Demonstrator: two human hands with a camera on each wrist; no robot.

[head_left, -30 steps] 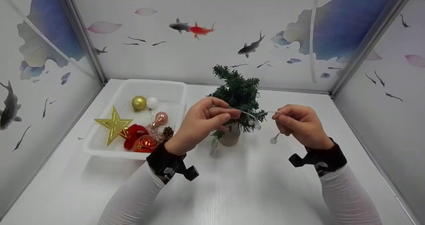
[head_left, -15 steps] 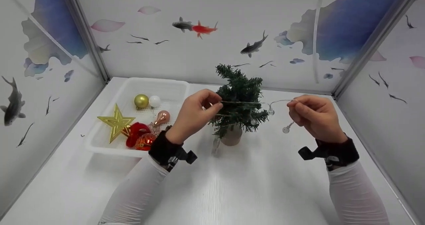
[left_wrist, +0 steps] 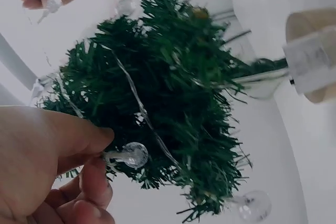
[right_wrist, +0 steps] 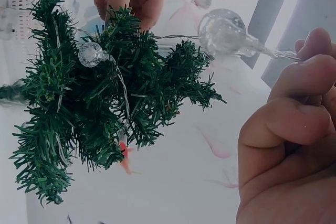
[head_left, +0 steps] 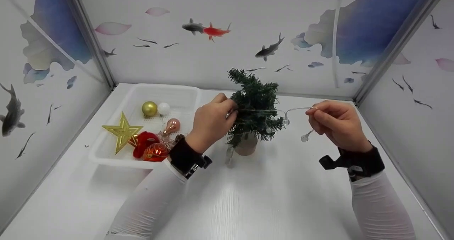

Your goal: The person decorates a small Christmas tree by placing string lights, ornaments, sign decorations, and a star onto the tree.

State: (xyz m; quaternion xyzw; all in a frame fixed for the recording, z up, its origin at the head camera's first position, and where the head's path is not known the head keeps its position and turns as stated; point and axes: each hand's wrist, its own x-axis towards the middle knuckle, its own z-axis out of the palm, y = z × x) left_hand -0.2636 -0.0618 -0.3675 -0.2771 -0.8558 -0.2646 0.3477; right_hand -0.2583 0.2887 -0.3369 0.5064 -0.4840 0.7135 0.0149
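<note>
A small green Christmas tree (head_left: 253,94) stands in a beige pot (head_left: 245,146), a clear string of lights (left_wrist: 137,100) wound round its branches. At the tree's left side, my left hand (head_left: 212,121) pinches the string close to a clear bulb (left_wrist: 135,155) between thumb and finger. Out to the right, my right hand (head_left: 337,124) pinches the wire between thumb and forefinger. That wire stretches across the front of the tree, with one bulb (head_left: 286,119) hanging between tree and hand. A loose end bulb (head_left: 304,138) dangles below the right hand.
A white tray (head_left: 106,158) at the left holds a gold star (head_left: 122,132), gold ball (head_left: 149,109), white ball (head_left: 163,109), pink drop ornament (head_left: 172,126) and red ornaments (head_left: 155,152). A clear plastic case (head_left: 229,157) hangs beside the pot. Printed panels enclose the white table.
Both hands have drawn apart, the right one moving right and up, pulling the string straight across the tree. The left hand has since turned over and closed in on the tree's left side.
</note>
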